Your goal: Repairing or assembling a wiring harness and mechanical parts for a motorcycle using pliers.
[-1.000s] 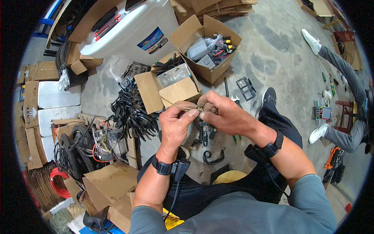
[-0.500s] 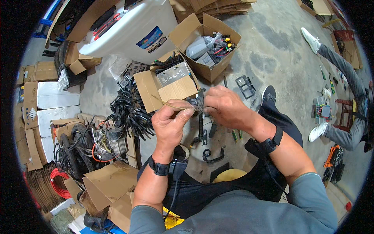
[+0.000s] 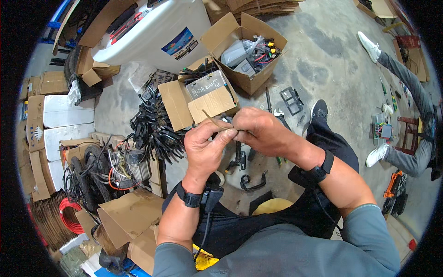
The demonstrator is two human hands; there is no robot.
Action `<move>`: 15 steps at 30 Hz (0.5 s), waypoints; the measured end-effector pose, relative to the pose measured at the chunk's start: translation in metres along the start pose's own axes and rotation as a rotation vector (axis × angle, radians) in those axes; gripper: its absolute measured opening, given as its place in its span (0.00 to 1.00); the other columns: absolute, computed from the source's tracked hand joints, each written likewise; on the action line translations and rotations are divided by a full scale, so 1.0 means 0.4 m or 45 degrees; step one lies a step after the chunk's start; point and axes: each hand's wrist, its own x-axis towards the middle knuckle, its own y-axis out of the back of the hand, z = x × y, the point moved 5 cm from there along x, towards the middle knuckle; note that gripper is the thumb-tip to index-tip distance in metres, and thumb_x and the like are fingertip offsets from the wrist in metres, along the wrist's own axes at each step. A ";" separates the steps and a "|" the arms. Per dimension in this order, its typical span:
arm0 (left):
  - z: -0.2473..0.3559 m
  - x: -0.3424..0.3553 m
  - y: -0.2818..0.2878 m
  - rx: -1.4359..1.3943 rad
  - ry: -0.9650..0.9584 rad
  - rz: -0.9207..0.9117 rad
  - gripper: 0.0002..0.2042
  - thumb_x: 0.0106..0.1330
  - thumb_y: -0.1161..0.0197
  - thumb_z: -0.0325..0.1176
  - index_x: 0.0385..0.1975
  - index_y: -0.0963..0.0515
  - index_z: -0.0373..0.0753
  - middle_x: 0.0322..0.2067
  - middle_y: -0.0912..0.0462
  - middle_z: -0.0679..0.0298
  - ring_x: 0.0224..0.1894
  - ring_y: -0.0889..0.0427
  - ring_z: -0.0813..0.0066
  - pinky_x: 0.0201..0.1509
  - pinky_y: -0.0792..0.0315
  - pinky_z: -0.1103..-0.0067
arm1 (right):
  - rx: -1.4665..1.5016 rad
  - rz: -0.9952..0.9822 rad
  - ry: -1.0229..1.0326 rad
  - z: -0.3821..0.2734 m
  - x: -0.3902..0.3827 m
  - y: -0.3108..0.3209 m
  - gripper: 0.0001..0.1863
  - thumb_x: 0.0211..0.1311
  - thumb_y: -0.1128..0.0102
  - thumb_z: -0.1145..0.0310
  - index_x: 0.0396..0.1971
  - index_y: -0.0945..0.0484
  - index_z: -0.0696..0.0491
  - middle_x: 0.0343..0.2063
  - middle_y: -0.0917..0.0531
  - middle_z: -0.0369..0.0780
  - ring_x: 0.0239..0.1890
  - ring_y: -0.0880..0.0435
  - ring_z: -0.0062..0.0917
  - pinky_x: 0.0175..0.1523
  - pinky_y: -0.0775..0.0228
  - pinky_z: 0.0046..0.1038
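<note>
My left hand [image 3: 205, 147] is closed in a pinch on a thin olive-brown strip [image 3: 210, 119], whose loose end sticks up past the fingers. At the strip's other end, my right hand [image 3: 265, 131] is closed with its fingertips against those of the left. The fingers cover most of what lies between them. Just below the hands a black metal tube with a clamp [image 3: 242, 159] stands partly hidden. Nearer to me on the floor lies a curved black bracket [image 3: 254, 183].
Open cardboard boxes [image 3: 254, 83] of electrical parts and a heap of black levers [image 3: 154, 122] lie ahead and left. Wrenches [image 3: 279, 114] and a black frame [image 3: 291, 101] lie to the right. A motor assembly [image 3: 134, 166] stands at left. Another person's legs [image 3: 406, 76] show far right.
My right hand has moved left and slightly down, and its fingertips now meet the left hand's. The strip's loose end has swung to a steeper angle.
</note>
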 end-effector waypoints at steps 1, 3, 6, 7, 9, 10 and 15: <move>-0.002 -0.001 -0.003 -0.002 -0.005 -0.014 0.03 0.59 0.33 0.23 0.30 0.19 0.31 0.28 0.16 0.63 0.31 0.19 0.78 0.37 0.27 0.82 | -0.053 -0.018 0.012 0.000 -0.002 -0.001 0.08 0.48 0.34 0.76 0.27 0.25 0.57 0.27 0.23 0.45 0.33 0.24 0.45 0.38 0.32 0.40; -0.005 -0.005 -0.004 -0.031 0.054 0.003 0.03 0.60 0.33 0.24 0.30 0.19 0.31 0.29 0.15 0.63 0.31 0.20 0.79 0.37 0.27 0.83 | -0.033 -0.026 -0.011 -0.002 -0.007 0.004 0.07 0.49 0.35 0.76 0.27 0.25 0.57 0.27 0.24 0.45 0.33 0.24 0.44 0.38 0.32 0.40; -0.020 -0.005 0.021 -0.102 0.204 0.095 0.03 0.62 0.35 0.25 0.31 0.19 0.32 0.29 0.15 0.63 0.31 0.20 0.81 0.36 0.26 0.83 | -0.023 -0.033 -0.102 -0.005 -0.007 0.028 0.06 0.53 0.37 0.73 0.26 0.26 0.58 0.26 0.25 0.46 0.32 0.24 0.44 0.38 0.33 0.39; -0.029 -0.004 0.037 -0.145 0.293 0.166 0.03 0.64 0.36 0.25 0.32 0.19 0.32 0.29 0.15 0.64 0.31 0.20 0.81 0.36 0.26 0.83 | -0.034 -0.030 -0.171 -0.004 -0.006 0.040 0.07 0.56 0.38 0.71 0.26 0.26 0.58 0.26 0.25 0.47 0.32 0.24 0.43 0.38 0.33 0.38; -0.038 0.009 0.075 -0.099 0.330 0.279 0.06 0.66 0.38 0.29 0.33 0.19 0.32 0.28 0.16 0.64 0.29 0.21 0.81 0.34 0.27 0.84 | -0.036 -0.039 -0.320 0.008 -0.006 0.067 0.09 0.58 0.39 0.69 0.27 0.26 0.59 0.26 0.26 0.47 0.31 0.25 0.42 0.38 0.33 0.37; -0.046 0.017 0.098 -0.101 0.329 0.347 0.07 0.67 0.40 0.30 0.33 0.20 0.32 0.28 0.16 0.62 0.27 0.22 0.80 0.32 0.28 0.83 | -0.047 -0.039 -0.467 0.019 -0.009 0.079 0.11 0.61 0.41 0.66 0.27 0.27 0.59 0.25 0.26 0.47 0.31 0.25 0.41 0.37 0.33 0.36; -0.077 0.024 0.218 -0.097 0.281 0.621 0.09 0.68 0.40 0.32 0.35 0.21 0.32 0.28 0.16 0.60 0.27 0.22 0.78 0.31 0.30 0.83 | 0.036 0.047 -0.627 0.037 -0.030 0.096 0.14 0.63 0.42 0.63 0.27 0.28 0.59 0.24 0.29 0.44 0.30 0.27 0.33 0.36 0.35 0.32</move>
